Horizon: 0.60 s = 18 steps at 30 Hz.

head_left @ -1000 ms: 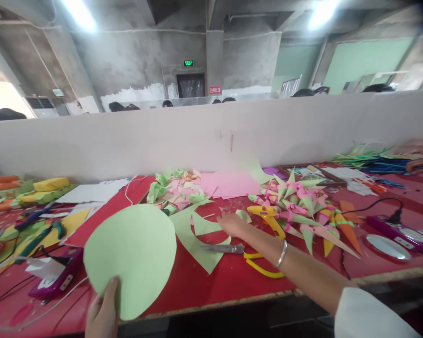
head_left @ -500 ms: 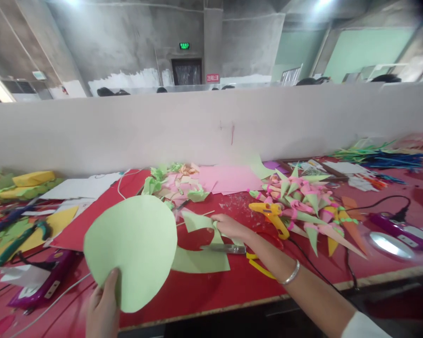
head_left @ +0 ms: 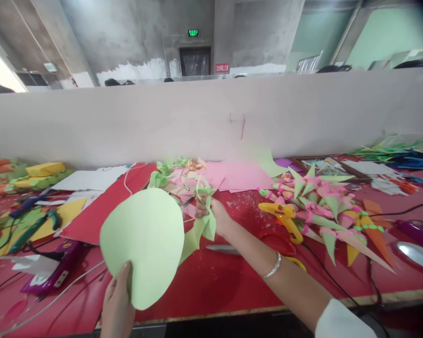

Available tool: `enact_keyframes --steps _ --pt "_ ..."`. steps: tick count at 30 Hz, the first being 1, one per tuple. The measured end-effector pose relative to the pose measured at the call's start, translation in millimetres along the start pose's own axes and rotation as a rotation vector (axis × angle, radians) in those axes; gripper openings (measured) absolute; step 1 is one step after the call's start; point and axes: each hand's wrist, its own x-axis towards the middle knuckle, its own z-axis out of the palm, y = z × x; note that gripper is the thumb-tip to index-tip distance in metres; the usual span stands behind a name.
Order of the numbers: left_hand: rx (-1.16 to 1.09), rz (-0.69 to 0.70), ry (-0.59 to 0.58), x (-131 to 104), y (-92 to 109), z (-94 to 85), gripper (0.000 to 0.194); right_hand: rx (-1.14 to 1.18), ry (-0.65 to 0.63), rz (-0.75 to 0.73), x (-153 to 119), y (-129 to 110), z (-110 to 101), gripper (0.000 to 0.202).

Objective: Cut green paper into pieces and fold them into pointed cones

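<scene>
My left hand pinches the lower edge of a large, roughly round green paper, held up above the red tabletop. To the right of it, my right hand is closed round a crumpled green paper offcut, part of which hangs down behind the round sheet. Scissors lie on the table under my right forearm, their yellow handle partly covered by it.
A yellow glue gun lies right of my forearm, beside a pile of pink and green paper cones. Pink sheets are near the white partition. Pliers and a purple power strip are at left.
My right hand has lifted and bunched the green offcut off the table and scissors. The round paper is still in my left hand. The view has shifted slightly.
</scene>
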Motion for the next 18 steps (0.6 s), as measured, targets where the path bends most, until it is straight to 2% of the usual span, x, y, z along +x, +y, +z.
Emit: enact_keyframes --steps 2,4,5,7,9,11,14,18 --pt "-0.052 -0.067 0.024 -2 5 0.1 0.018 -0.049 -0.05 -0.042 -11 4 1 0.006" --pt "-0.041 -0.072 0.014 -3 9 0.0 0.015 -0.146 -0.128 -0.077 -28 11 2 0.022" --pt "-0.038 -0.068 0.003 -4 10 0.2 0.014 -0.388 -0.246 -0.128 -36 16 3 0.035" --pt "-0.067 -0.072 -0.015 -4 12 1.6 0.012 -0.772 -0.333 -0.119 -47 25 4 0.063" --pt "-0.125 -0.1 -0.023 -5 12 4.2 0.012 -1.028 -0.289 -0.073 -51 32 5 0.08" --pt "-0.152 -0.131 -0.015 -7 13 7.0 0.013 -1.173 -0.166 -0.038 -50 37 6 0.084" --pt "-0.135 -0.139 -0.005 -10 14 9.6 0.015 -1.301 -0.016 -0.014 -48 44 5 0.075" --pt "-0.131 -0.125 -0.008 -12 16 10.0 0.017 -1.217 0.085 -0.086 -50 47 5 0.052"
